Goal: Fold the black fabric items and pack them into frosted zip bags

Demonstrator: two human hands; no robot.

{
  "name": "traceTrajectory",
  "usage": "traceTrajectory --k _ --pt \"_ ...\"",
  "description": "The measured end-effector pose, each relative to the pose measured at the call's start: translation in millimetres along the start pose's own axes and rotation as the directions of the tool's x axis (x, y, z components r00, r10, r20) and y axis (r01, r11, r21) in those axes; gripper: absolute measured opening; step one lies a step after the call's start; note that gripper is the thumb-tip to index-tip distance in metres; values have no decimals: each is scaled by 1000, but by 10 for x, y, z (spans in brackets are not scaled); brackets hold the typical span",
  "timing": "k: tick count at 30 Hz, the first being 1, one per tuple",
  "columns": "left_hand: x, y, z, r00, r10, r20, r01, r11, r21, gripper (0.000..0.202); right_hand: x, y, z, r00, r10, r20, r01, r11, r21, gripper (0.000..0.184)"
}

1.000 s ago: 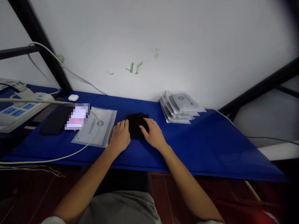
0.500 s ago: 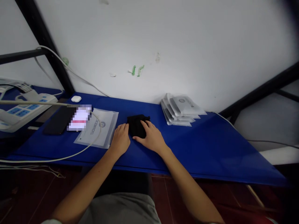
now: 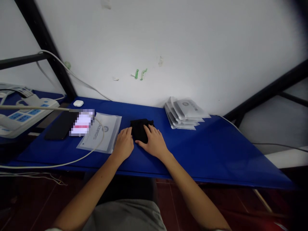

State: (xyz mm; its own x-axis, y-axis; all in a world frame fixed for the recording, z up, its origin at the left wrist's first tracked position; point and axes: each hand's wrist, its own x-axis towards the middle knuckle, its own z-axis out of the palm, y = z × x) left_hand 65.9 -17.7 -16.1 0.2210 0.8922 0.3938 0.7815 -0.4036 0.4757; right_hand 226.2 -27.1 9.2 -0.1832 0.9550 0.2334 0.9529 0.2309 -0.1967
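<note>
A small folded black cloth (image 3: 139, 127) lies on the blue table (image 3: 207, 154). My right hand (image 3: 154, 141) rests flat on its right part, fingers stretched out over it. At the cloth's left edge my left hand (image 3: 125, 142) lies with loosely curled fingers, fingertips touching the cloth. Just left of that hand is a clear flat printed bag (image 3: 102, 132).
A stack of white packaged bags (image 3: 185, 113) sits at the back right near the wall. A black phone (image 3: 61, 125), a white earbud case (image 3: 78, 103), a white cable (image 3: 60, 164) and a power strip (image 3: 21, 114) are at the left. Black frame bars flank the table.
My right hand has slid left and nearer across the black cloth, covering more of it. The left hand has stayed at the cloth's left edge.
</note>
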Motion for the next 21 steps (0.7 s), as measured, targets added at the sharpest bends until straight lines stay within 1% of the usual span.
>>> traceTrajectory --k 6,13,21 --pt "-6 -4 -14 1000 3 5 -3 1000 -28 39 -21 52 -33 999 -46 -22 46 999 1 82" --pt "-7 -12 -8 1000 1 9 -1 1000 -25 39 -46 35 -57 993 -73 -91 73 997 -2 64" --pt "-6 -11 -4 1000 0 2 0 1000 -29 39 -55 -4 -47 983 -109 -148 110 994 -6 63"
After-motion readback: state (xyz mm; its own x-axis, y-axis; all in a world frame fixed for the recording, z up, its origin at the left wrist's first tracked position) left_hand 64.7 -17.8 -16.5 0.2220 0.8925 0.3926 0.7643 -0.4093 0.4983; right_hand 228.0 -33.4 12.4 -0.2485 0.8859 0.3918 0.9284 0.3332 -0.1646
